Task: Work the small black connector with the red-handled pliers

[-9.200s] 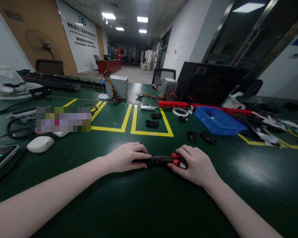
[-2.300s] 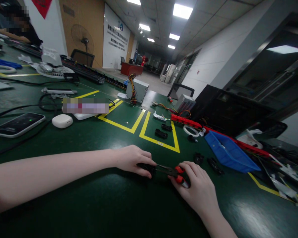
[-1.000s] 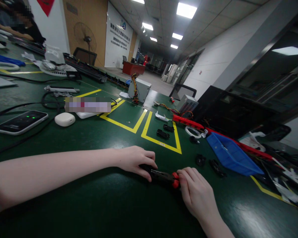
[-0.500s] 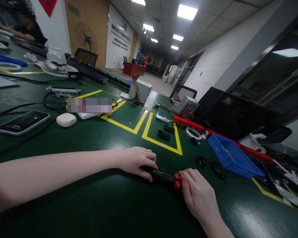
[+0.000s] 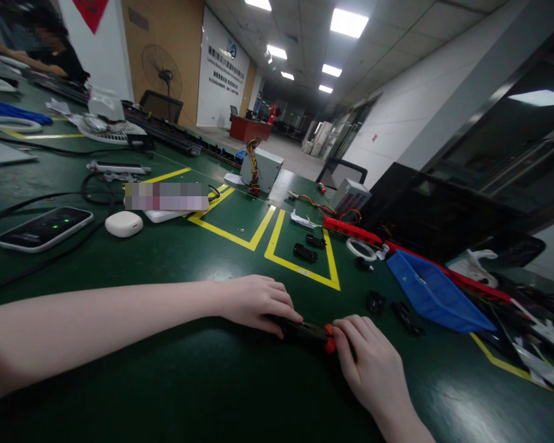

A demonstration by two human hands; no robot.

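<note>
A pair of pliers with red and black handles (image 5: 310, 333) lies low over the green table (image 5: 175, 369) between my two hands. My right hand (image 5: 372, 368) is closed around the red handles. My left hand (image 5: 258, 302) rests with curled fingers on a small dark part at the pliers' jaws; the part itself is mostly hidden under the fingers. Both forearms lie on the table.
A blue bin (image 5: 431, 292) stands to the right, with small black parts (image 5: 375, 301) in front of it and two more (image 5: 305, 252) inside a yellow-taped square. A phone (image 5: 44, 227), a white earbud case (image 5: 124, 223) and cables lie to the left. A person sits far left.
The view has tilted and swung left since the oldest frame. In the last second my right hand slid closer to my left, covering more of the red handles.
</note>
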